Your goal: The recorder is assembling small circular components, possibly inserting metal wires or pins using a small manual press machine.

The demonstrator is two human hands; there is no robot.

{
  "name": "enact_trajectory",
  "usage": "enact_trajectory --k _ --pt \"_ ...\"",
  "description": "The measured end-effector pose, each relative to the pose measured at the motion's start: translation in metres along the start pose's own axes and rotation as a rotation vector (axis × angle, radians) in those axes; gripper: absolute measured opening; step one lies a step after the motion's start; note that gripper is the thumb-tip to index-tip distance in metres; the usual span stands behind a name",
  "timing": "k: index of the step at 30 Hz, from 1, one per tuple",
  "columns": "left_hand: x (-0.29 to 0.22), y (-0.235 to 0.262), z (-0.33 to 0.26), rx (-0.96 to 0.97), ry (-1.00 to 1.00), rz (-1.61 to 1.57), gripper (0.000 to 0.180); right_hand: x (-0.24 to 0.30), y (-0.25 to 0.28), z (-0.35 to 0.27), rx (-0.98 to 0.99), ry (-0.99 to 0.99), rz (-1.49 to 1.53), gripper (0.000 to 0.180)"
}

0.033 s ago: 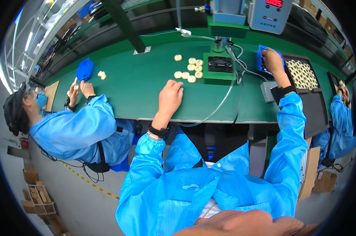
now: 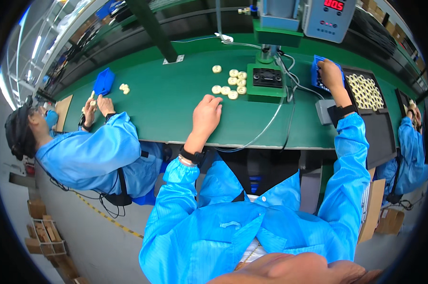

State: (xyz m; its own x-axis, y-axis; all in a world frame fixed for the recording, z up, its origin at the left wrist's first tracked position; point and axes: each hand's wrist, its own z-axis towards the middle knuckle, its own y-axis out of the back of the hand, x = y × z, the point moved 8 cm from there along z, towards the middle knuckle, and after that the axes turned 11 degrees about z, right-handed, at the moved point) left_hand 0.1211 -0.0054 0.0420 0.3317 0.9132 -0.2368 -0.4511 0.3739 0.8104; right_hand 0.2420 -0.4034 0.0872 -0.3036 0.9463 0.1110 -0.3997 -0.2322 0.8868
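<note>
My left hand rests on the green table with its fingers curled in, and nothing shows in it. Just beyond its fingertips lies a loose group of round cream-coloured pieces with dark centres. Over on the right, my right hand reaches down into a blue bin of small dark parts. Its fingers are bent, and their tips and anything they pinch are hidden. Between my hands stands a green press with a black fixture on its base, no hand touching it.
A black tray beside the bin carries many cream rings. Cables and a grey box lie right of the press. A control box hangs above. A co-worker handles pieces by another blue bin; another person sits far right.
</note>
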Motion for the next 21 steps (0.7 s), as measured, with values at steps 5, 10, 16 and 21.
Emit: enact_trajectory --k 5,10,16,21 --pt "0.008 -0.010 0.006 0.014 0.009 0.037 0.022 0.000 -0.014 0.003 0.019 0.070 -0.068 0.009" --pt "0.009 -0.008 0.005 0.042 0.017 0.006 0.022 -0.004 -0.003 0.000 -0.013 0.007 -0.007 0.012" --pt "-0.015 0.009 0.005 0.195 -0.026 -0.095 0.022 -0.020 0.027 -0.017 -0.235 -0.101 0.407 0.022" --pt "-0.051 0.036 0.025 0.200 -0.150 -0.141 0.021 0.000 0.043 -0.041 -0.293 -0.102 0.522 0.021"
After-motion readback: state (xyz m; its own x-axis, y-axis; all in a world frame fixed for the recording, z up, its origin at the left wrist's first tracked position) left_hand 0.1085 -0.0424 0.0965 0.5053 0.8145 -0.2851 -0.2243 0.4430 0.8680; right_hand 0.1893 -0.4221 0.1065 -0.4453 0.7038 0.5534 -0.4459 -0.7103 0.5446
